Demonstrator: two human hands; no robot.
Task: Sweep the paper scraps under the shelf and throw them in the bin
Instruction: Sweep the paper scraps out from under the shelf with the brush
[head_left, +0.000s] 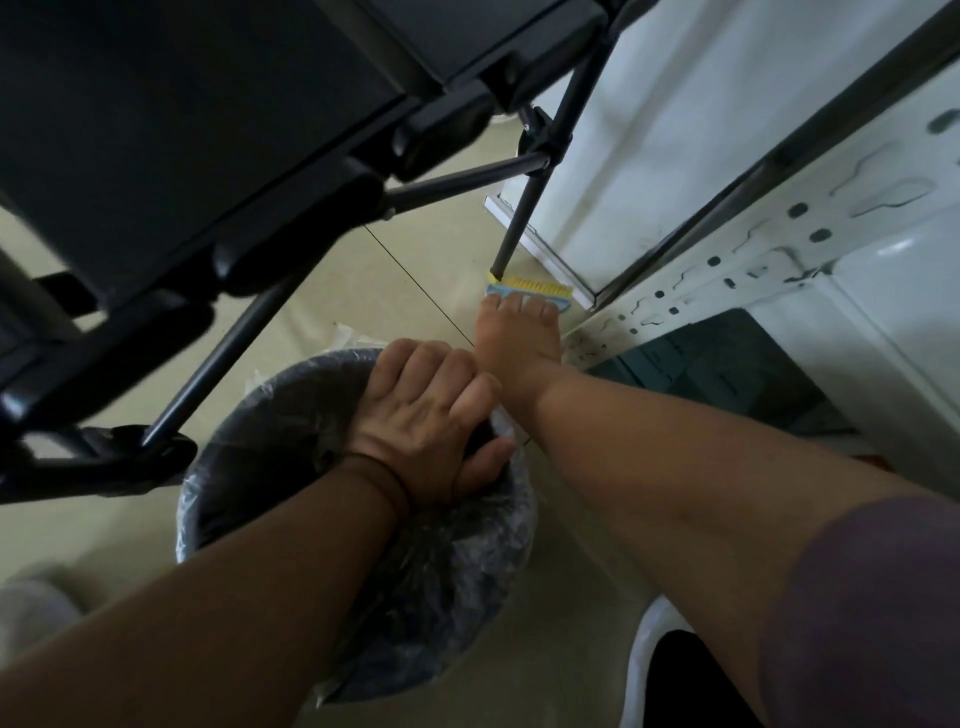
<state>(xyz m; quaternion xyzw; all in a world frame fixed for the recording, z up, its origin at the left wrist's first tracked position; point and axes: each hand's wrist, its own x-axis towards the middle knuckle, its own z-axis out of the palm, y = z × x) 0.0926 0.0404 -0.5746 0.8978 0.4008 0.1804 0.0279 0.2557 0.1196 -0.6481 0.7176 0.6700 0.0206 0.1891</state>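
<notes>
My left hand (421, 415) grips the far rim of the bin (249, 426), a round bin lined with a clear plastic bag, thumb inside and fingers curled over the edge. Farther out, my right hand (519, 338) holds a small brush (530, 288) with a pale blue back and yellow bristles, fingers wrapped over its back. The brush sits on the floor at the foot of the white metal shelf (727, 270). No paper scraps show; the space under the shelf is dark.
A black folding chair (208, 156) with metal legs looms over the left and top, one leg (519, 228) planted just beside the brush. A white panel (675, 130) leans behind the shelf post. A white rounded object (644, 649) lies at the bottom right. The floor is pale tile.
</notes>
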